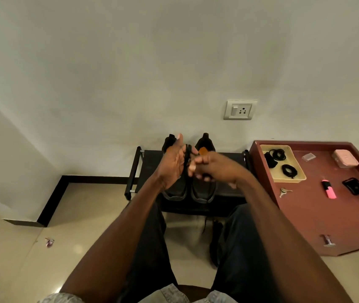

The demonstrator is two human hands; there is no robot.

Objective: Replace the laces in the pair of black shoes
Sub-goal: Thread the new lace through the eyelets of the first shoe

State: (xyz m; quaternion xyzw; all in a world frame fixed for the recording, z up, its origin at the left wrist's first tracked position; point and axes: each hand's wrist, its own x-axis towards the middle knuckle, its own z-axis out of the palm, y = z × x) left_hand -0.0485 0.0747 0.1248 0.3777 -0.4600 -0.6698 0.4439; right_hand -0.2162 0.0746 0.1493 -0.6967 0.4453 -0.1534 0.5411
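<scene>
Two black shoes stand side by side on a low black rack (pixel 148 162) against the wall: the left shoe (pixel 177 189) and the right shoe (pixel 203 192), which shows an orange patch inside. Both hands are raised in front of them. My left hand (pixel 172 162) has its fingers pointing up, and a black lace (pixel 187 157) hangs along its palm, where the thumb seems to pin it. My right hand (pixel 209 166) is blurred, with curled fingers pinching the same lace just right of the left palm. The hands hide the shoes' eyelets.
A red-brown table (pixel 318 217) stands at the right with a tan tray (pixel 299 180) of coiled black laces (pixel 289 170), keys (pixel 283 192), a pink highlighter (pixel 329 189) and a pink case (pixel 345 158). A dark lace (pixel 205 226) lies on the floor between my legs.
</scene>
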